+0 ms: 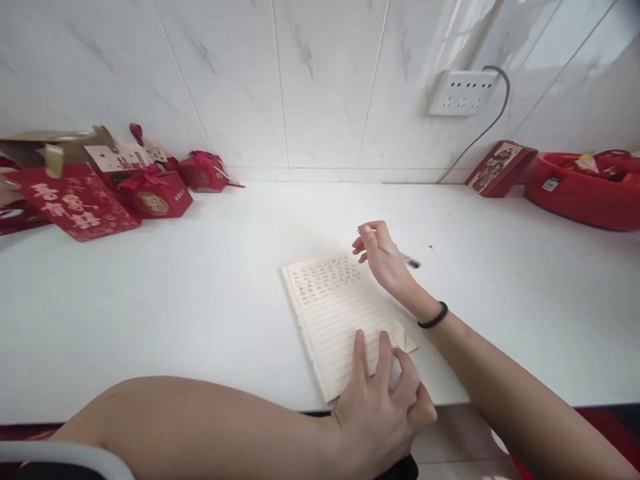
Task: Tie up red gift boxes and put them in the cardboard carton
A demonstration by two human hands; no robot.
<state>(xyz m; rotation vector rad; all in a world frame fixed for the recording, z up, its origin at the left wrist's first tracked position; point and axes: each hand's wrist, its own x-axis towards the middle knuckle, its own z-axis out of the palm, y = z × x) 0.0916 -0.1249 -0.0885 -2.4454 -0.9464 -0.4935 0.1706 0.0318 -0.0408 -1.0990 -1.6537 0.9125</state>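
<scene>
A lined notebook [345, 333] lies open on the white table, turned at a slant. Several rows of small handwriting fill the upper part of its page, and blank lines run below. My left hand [377, 400] rests on the page's lower edge with its fingers spread; the thumb side hangs past the table's front edge. Above the notebook's upper right corner, my right hand [383, 260] is closed around a slim pen [395, 251]. The pen lies across the hand, its dark end pointing right, slightly blurred. It does not touch the writing. A black band circles the right wrist.
Red gift boxes [163, 193] and a red bag [83, 203] stand at the back left. At the back right are another red box [500, 168] and a red basin [580, 190] with small items inside. A white power socket [463, 93] with a grey cable hangs on the tiled wall.
</scene>
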